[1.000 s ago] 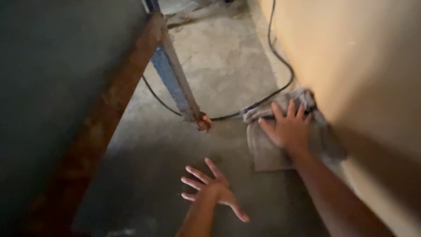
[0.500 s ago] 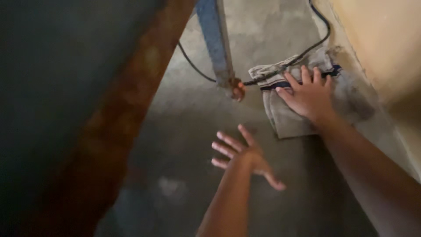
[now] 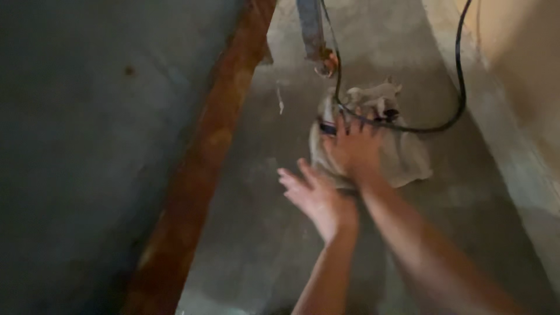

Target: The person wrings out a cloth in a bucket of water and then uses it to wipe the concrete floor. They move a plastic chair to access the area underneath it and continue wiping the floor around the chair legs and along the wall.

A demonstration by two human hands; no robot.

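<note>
A crumpled grey cloth [image 3: 402, 157] lies on the concrete floor [image 3: 256, 245]. My right hand [image 3: 353, 149] presses flat on its left part, fingers spread toward a black cable [image 3: 458, 76] that runs across the cloth's top. My left hand [image 3: 315, 195] hovers just left of the cloth and below my right hand, fingers apart, holding nothing. Whether it touches the cloth's edge I cannot tell.
A rusty brown beam [image 3: 201, 163] runs diagonally at the left, edging a dark grey slab [image 3: 87, 146]. A blue metal leg [image 3: 310, 26] with an orange foot [image 3: 330, 59] stands beyond the cloth. A beige wall [image 3: 519, 64] rises at the right.
The view has swung so the cloth sits nearer the middle. My left hand has moved up close to the cloth and my right hand. The cloth looks more bunched.
</note>
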